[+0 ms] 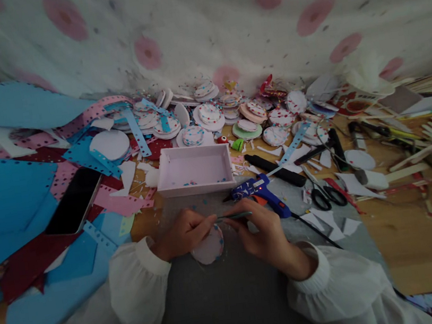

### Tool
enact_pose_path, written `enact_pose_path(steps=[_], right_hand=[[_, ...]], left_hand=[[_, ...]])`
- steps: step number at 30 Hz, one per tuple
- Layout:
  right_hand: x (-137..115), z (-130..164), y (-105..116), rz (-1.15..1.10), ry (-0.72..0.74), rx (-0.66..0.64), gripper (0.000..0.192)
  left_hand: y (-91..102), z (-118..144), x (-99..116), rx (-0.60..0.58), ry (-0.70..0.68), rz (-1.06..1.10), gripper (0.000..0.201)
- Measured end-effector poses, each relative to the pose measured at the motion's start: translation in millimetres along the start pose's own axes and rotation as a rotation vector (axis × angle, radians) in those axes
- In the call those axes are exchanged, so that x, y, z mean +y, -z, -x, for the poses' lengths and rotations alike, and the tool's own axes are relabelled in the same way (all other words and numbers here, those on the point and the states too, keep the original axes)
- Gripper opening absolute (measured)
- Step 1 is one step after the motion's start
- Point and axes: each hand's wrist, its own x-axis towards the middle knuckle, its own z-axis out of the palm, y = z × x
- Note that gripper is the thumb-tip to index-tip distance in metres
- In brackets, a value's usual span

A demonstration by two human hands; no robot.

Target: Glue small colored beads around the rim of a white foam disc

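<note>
My right hand (265,236) is closed on slim tweezers (244,214), which point left. My left hand (186,234) is closed in a pinch at the tips of the tweezers; whatever is between its fingers is too small to make out. Under the left fingers lies a round pale disc (207,250) with small blue and red dots along its edge, partly covered by the hand. Just beyond my hands stands a shallow pale pink box (198,188) with a few tiny coloured bits inside. A blue glue gun (249,187) rests beyond my right hand.
Decorated round discs (209,114) are piled along the back by the curtain. Blue sheets (7,196) and a phone (72,201) lie to the left. On the right are scissors (327,195), a black stick (275,169), paper scraps (324,222) and wooden sticks (412,158).
</note>
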Motion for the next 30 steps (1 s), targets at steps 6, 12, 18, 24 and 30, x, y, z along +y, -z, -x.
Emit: enact_pose_path(steps=[6, 12, 18, 24, 30], right_hand=[[-1, -2, -1, 0.016, 0.016, -0.068, 0.005], [-2, 0, -1, 0.027, 0.052, -0.067, 0.008], [-2, -3, 2, -0.015, 0.041, 0.104, 0.012], [3, -12, 0, 0.077, 0.046, 0.134, 0.012], [9, -17, -9, 0.257, 0.037, 0.109, 0.004]], left_hand=[[-1.9, 1, -1, 0.041, 0.015, -0.001, 0.053], [-2.5, 0, -3, 0.018, 0.035, 0.003, 0.052], [-0.1, 1, 5, 0.016, 0.075, 0.088, 0.055], [6.0, -6, 4, 0.39, 0.105, 0.401, 0.06], [7.9, -13, 3, 0.633, 0.071, 0.728, 0.041]])
